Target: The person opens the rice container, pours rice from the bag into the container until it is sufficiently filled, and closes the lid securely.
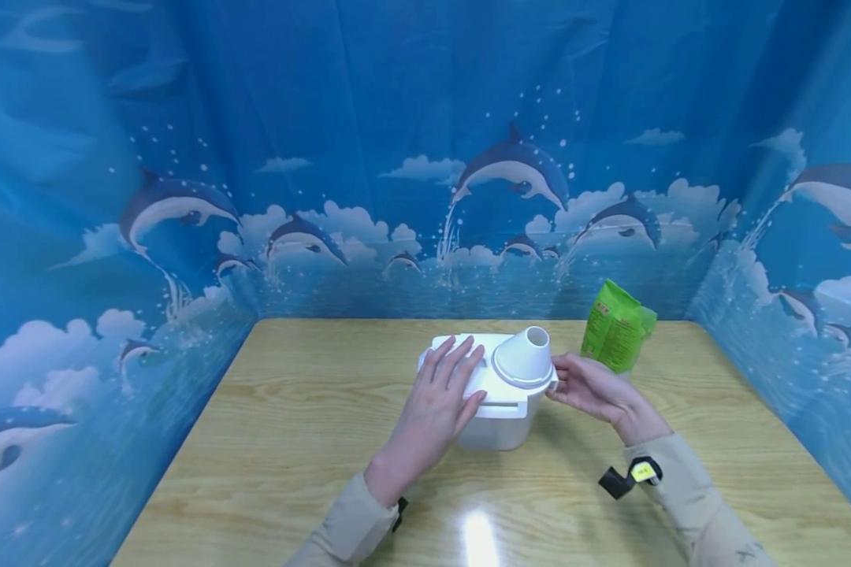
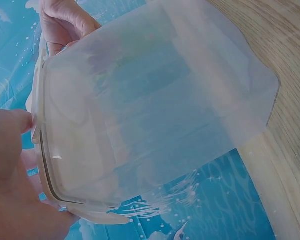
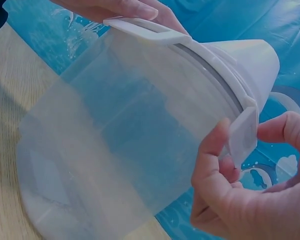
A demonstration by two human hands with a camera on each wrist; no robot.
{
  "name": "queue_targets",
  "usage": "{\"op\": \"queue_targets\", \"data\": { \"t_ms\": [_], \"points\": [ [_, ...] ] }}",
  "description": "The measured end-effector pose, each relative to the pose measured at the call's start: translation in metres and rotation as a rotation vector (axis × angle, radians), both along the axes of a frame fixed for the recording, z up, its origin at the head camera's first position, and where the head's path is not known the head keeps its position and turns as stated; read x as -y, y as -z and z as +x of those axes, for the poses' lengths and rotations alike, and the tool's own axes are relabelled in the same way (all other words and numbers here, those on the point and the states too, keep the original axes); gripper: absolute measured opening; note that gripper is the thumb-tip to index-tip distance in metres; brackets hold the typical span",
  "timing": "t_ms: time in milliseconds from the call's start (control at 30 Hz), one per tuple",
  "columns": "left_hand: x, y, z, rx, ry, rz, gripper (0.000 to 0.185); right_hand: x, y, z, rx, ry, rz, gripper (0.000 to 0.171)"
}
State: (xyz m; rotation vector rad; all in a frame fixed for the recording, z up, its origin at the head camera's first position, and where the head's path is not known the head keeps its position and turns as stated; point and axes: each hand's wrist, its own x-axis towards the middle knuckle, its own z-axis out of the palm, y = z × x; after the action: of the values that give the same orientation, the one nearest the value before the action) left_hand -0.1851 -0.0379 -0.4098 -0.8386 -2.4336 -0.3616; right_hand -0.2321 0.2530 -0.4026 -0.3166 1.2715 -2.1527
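A translucent white plastic container (image 1: 492,429) (image 2: 160,100) (image 3: 130,135) stands in the middle of the wooden table (image 1: 291,441). Its white lid (image 1: 468,350) carries a cone-shaped spout (image 1: 528,354) (image 3: 245,55). My left hand (image 1: 440,394) (image 2: 10,190) lies flat on the lid's left part, fingers straight, thumb at the lid's edge. My right hand (image 1: 589,386) (image 3: 240,195) pinches the lid's side latch tab (image 3: 242,135) at the container's right between thumb and fingers.
A green packet (image 1: 615,327) stands upright behind my right hand, near the table's far right. Blue dolphin-print curtains (image 1: 184,213) wall in the table at the back and on both sides. A black strap with a yellow tag (image 1: 634,475) sits on my right wrist.
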Motion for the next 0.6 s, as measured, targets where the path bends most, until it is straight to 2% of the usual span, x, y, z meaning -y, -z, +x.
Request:
{"op": "queue_targets", "data": {
  "t_ms": [100, 267, 400, 533, 600],
  "points": [
    [0.0, 0.0, 0.0, -0.005, -0.001, -0.002, 0.062, 0.001, -0.001, 0.0, 0.011, 0.032, -0.009, 0.038],
    [0.001, 0.001, -0.001, -0.006, -0.004, 0.005, 0.062, 0.002, 0.0, 0.001, -0.024, 0.057, -0.004, 0.039],
    [0.002, 0.001, -0.001, -0.011, 0.0, 0.0, 0.062, 0.002, 0.003, 0.005, -0.077, 0.072, 0.073, 0.033],
    [0.003, 0.0, -0.001, -0.022, 0.018, 0.009, 0.062, 0.004, 0.002, 0.011, -0.095, 0.166, 0.184, 0.021],
    [0.003, 0.0, -0.001, -0.023, 0.023, 0.015, 0.061, 0.006, 0.0, 0.013, -0.101, 0.218, 0.249, 0.022]
  ]
}}
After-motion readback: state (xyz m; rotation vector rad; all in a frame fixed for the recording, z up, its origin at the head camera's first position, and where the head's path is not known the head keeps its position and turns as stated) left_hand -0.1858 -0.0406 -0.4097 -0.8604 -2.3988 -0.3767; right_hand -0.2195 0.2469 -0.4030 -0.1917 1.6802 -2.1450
